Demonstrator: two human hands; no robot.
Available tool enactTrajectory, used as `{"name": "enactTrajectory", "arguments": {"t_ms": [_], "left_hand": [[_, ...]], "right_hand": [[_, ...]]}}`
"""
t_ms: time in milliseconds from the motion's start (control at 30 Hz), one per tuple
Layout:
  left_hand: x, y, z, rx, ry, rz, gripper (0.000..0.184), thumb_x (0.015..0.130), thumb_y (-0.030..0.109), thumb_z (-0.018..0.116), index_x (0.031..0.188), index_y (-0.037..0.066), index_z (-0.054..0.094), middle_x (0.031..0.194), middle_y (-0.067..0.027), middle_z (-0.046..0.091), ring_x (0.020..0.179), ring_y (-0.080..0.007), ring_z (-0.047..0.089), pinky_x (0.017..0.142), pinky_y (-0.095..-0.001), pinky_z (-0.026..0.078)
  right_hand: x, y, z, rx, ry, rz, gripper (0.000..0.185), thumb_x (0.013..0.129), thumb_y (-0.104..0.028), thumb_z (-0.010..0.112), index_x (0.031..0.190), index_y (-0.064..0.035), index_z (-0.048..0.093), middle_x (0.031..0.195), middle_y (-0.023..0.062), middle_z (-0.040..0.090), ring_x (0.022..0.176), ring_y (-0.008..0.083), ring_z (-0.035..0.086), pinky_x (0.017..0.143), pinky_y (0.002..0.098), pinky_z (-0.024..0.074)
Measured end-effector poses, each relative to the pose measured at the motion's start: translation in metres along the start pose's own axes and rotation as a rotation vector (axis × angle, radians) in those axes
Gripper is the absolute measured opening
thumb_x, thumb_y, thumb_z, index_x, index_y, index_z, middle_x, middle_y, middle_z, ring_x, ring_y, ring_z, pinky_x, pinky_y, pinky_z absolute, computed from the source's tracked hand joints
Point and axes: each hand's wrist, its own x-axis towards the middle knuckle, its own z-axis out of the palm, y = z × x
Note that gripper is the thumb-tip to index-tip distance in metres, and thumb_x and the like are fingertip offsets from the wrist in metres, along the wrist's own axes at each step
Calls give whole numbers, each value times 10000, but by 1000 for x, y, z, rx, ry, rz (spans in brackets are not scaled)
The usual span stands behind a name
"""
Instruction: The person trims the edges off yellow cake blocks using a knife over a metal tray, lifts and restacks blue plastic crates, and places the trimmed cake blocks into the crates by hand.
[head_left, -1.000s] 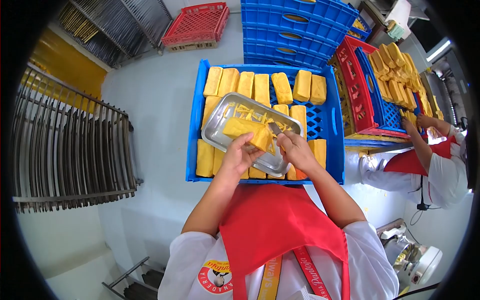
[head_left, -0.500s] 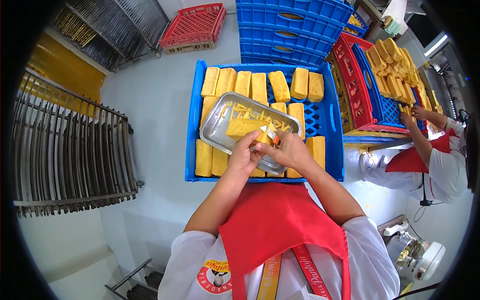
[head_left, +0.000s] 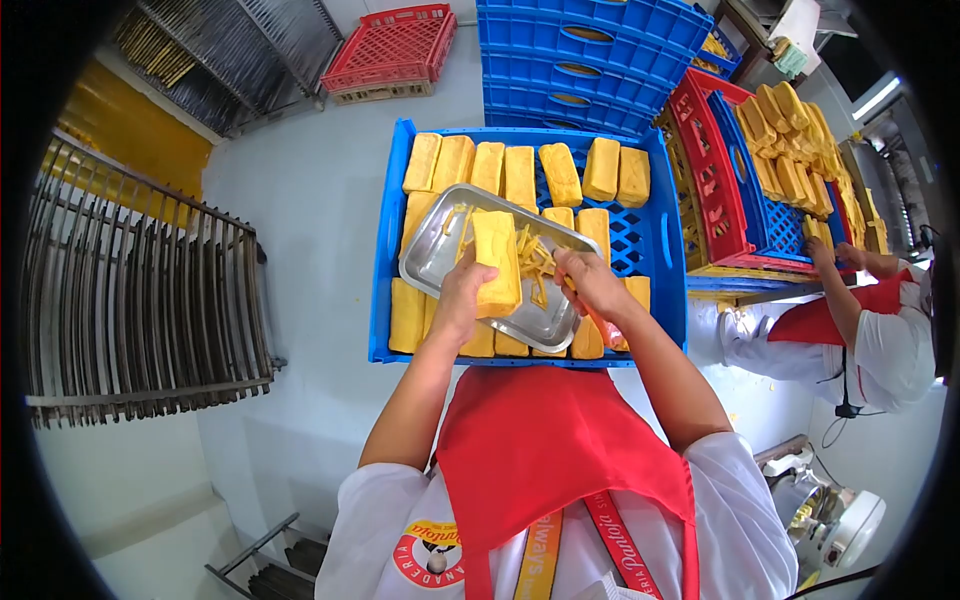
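A yellow bread loaf (head_left: 496, 255) stands lengthwise over a metal tray (head_left: 425, 262), with my left hand (head_left: 463, 297) closed around its left side. My right hand (head_left: 592, 284) is closed on a small knife (head_left: 606, 330) with orange on it; the knife is partly hidden by the fingers and wrist. Yellow crust strips (head_left: 537, 262) lie in the tray, to the right of the held loaf. Beneath the tray, a blue crate (head_left: 664, 235) holds rows of similar loaves (head_left: 560, 174).
Stacked blue crates (head_left: 580, 70) rise behind the work crate. To the right, a co-worker's hands (head_left: 826, 252) are at a loaf beside a blue crate piled with bread (head_left: 775, 135). A metal rack (head_left: 150, 300) stands left; red crates (head_left: 390, 48) sit on the floor behind.
The loaf has turned from crosswise to lengthwise in my left hand. My right hand with the knife has moved away from it to the right, and the blade now points back toward me.
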Motion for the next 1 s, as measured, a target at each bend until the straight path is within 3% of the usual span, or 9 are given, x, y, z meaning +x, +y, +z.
{"name": "enactTrajectory", "arguments": {"t_ms": [267,433,833,867,900,967,1000], "left_hand": [[-18,6,19,57,-88,35,640,807,169,527,1423,4,470,1217,-89,612,1084,-173,578,958,-289,445],[-12,0,14,26,-93,25,606,813,178,514,1391,-4,489,1192,-96,614,1070,-180,584,943,-291,451],[10,-3,11,-33,-9,-80,528,821,202,529,1314,13,547,1110,-105,626,977,-206,616,840,-332,501],[14,-9,6,-16,18,-71,465,828,239,536,1229,6,568,1049,-112,636,916,-222,630,795,-350,515],[17,-10,5,1,45,-64,417,836,275,544,1145,-2,589,987,-119,647,854,-237,643,750,-367,529],[20,-12,1,-16,63,-114,411,833,254,560,1155,1,591,1001,-104,632,874,-218,622,768,-351,508],[21,-12,-1,-34,82,-163,407,829,233,576,1166,5,594,1015,-88,617,893,-199,601,786,-336,487]], "right_hand": [[7,-22,7,40,65,-65,498,1007,-449,414,772,-27,540,526,43,466,404,151,452,380,319,367],[1,-21,14,74,-53,-10,508,1007,-440,411,733,-28,528,514,43,456,395,147,427,378,315,344],[-22,-3,19,101,-183,28,477,994,-426,435,700,-63,524,544,24,443,419,120,405,381,291,318],[-24,-2,20,101,-183,29,477,994,-426,435,700,-63,524,544,24,443,419,120,405,381,291,318],[-25,-3,22,83,-164,14,494,992,-445,447,706,-53,540,552,27,460,430,122,425,390,294,341],[-27,0,25,66,-144,1,512,989,-464,459,713,-44,555,560,30,478,442,125,445,400,297,364],[-26,3,27,-43,-100,-58,549,979,-501,472,725,-26,578,576,63,524,466,169,503,440,330,413]]}}
